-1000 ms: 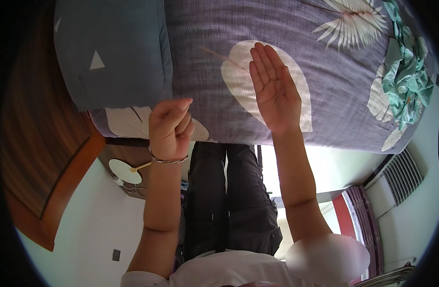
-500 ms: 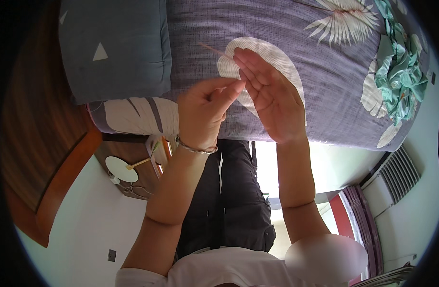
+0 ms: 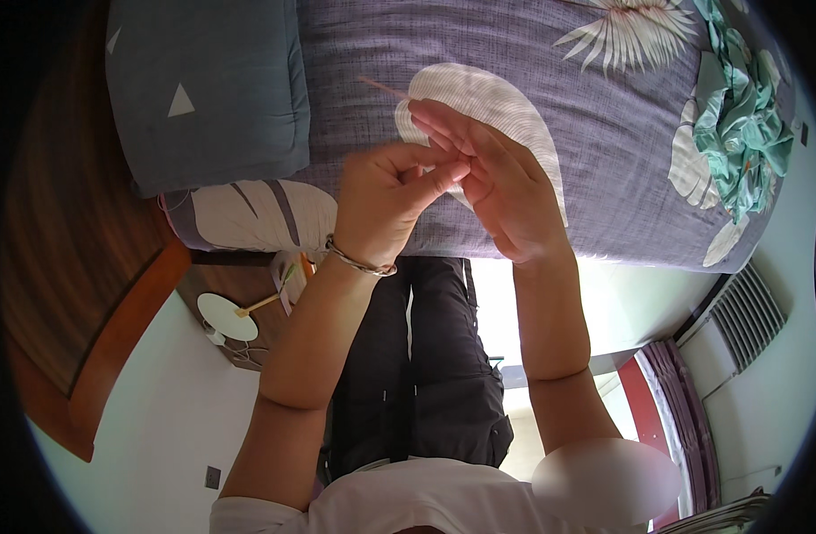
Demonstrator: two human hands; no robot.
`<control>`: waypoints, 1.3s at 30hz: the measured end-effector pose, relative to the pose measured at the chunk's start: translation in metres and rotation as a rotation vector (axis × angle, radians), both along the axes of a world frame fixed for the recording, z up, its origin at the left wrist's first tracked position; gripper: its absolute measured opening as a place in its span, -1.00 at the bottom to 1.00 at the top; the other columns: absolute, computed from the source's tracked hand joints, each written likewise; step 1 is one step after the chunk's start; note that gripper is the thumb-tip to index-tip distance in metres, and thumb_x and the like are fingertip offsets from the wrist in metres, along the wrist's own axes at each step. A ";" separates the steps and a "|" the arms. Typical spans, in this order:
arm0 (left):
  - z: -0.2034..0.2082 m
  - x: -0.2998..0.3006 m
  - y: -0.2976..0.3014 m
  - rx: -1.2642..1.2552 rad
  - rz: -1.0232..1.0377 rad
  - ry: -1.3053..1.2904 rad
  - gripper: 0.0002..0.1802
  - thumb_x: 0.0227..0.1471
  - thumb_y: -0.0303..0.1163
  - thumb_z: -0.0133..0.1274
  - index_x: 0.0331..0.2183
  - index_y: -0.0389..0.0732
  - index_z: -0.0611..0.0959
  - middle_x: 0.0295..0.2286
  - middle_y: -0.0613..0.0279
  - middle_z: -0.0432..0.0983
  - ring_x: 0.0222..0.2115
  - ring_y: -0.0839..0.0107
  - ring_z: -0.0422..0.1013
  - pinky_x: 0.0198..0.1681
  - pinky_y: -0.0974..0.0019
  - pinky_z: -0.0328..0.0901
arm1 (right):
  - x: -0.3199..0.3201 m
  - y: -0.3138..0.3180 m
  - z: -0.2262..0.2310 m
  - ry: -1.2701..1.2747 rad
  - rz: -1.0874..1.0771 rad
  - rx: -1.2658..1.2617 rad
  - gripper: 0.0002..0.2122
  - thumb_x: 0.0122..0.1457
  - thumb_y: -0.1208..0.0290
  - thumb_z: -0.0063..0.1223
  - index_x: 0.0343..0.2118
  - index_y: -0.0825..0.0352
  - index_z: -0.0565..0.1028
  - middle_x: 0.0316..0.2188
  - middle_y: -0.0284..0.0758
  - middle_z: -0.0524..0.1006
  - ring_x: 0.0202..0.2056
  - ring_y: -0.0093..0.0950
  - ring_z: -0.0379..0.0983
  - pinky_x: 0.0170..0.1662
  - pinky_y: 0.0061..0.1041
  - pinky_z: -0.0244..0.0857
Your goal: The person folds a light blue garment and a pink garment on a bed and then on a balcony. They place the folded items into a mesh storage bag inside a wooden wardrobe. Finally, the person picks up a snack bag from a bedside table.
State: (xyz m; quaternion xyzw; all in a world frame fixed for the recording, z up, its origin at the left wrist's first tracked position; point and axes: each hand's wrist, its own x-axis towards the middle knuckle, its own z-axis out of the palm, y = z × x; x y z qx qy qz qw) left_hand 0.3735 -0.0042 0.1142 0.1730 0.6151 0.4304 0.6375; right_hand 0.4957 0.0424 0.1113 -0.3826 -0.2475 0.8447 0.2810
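Note:
My left hand (image 3: 372,200), with a bracelet (image 3: 362,262) on its wrist, is closed in a pinch against the inside of my right hand's fingers. What lies between its thumb and forefinger is too small to make out. My right hand (image 3: 515,200) is cupped, its fingers long and close together, pointing up and left. From its fingertips a thin pinkish strand (image 3: 383,86) sticks out to the left, seemingly held there; I cannot tell whether it is stiff or reaches the left hand. Both hands are in the air over the near edge of the bed.
The bed has a purple-grey patterned sheet (image 3: 363,116). A dark grey pillow (image 3: 221,98) lies at the left and a crumpled green cloth (image 3: 742,133) at the far right. A wooden headboard (image 3: 79,294) stands left, near a lamp (image 3: 228,316) on a bedside table.
My left hand has shifted slightly right, its pinch now overlapping the right palm. My right fingers have bent and moved a little left and down. The strand has shifted slightly left.

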 end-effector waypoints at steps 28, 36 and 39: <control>0.000 -0.032 -0.004 -0.209 -0.003 -0.738 -0.83 -0.07 -0.43 0.05 -0.38 -0.31 0.57 -0.70 0.48 0.30 -0.80 0.76 -0.06 -0.78 0.64 -0.15 | -0.001 0.000 -0.019 0.257 -0.046 -0.167 -0.87 0.00 0.48 0.04 -0.42 0.43 0.53 0.03 -0.28 0.22 -0.05 -0.50 0.23 -0.12 -0.52 0.21; 0.000 -0.061 -0.010 0.018 0.077 -0.043 -0.74 -0.05 -0.47 0.02 -0.23 -0.28 0.54 -0.75 0.56 0.14 -0.79 0.78 -0.12 -0.76 0.62 -0.18 | -0.003 0.003 -0.010 0.021 -0.177 -0.119 -0.91 -0.04 0.51 0.09 -0.48 0.41 0.54 0.08 -0.22 0.14 0.06 -0.40 0.08 -0.01 -0.49 0.03; 0.013 -0.057 -0.005 0.142 0.121 0.153 -0.75 -0.15 -0.45 0.13 -0.31 -0.26 0.59 -0.80 0.59 0.02 -0.78 0.78 -0.12 -0.74 0.58 -0.21 | -0.004 0.002 -0.011 -0.057 -0.194 -0.051 -0.91 -0.06 0.50 0.11 -0.49 0.41 0.54 0.09 -0.19 0.12 0.08 -0.35 0.06 0.03 -0.42 -0.04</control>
